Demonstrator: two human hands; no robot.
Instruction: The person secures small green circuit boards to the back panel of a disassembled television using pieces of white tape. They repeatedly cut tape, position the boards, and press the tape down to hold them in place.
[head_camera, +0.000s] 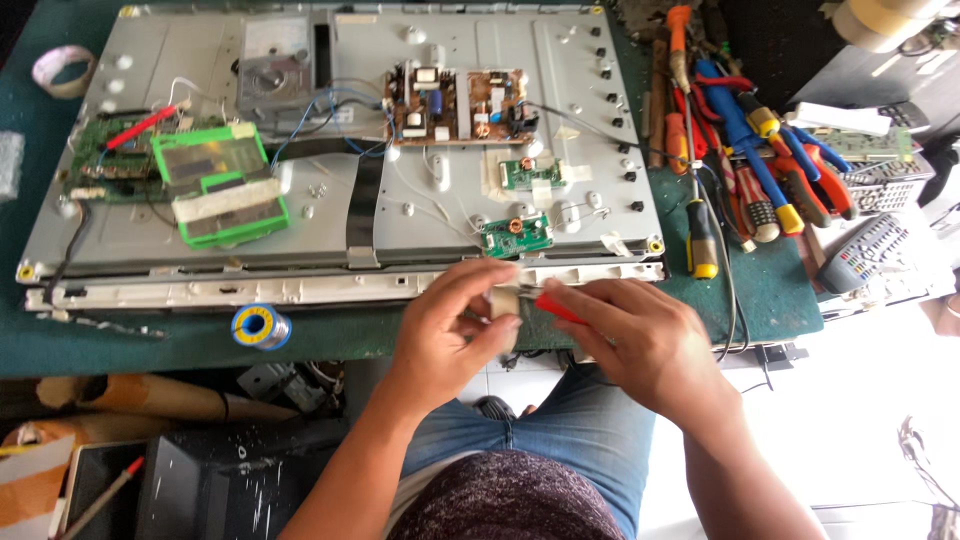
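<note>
My left hand (455, 325) pinches a small pale piece (503, 300) at the near edge of a flat metal screen back panel (470, 120) lying on a green mat. My right hand (630, 335) grips a red-handled tool (556, 305), its tip meeting the pale piece between my hands. Just beyond my fingers sits a small green circuit board (516, 236). A larger brown power board (455, 104) is mounted at the panel's middle top. Exactly what the tool's tip touches is hidden by my fingers.
A green-framed board (215, 185) and a multimeter (274, 65) lie on the panel's left. A solder spool (260, 326) sits near the mat's front edge. Screwdrivers and pliers (745, 150) are piled at right, beside two remote controls (865, 250). A tape roll (63, 70) is far left.
</note>
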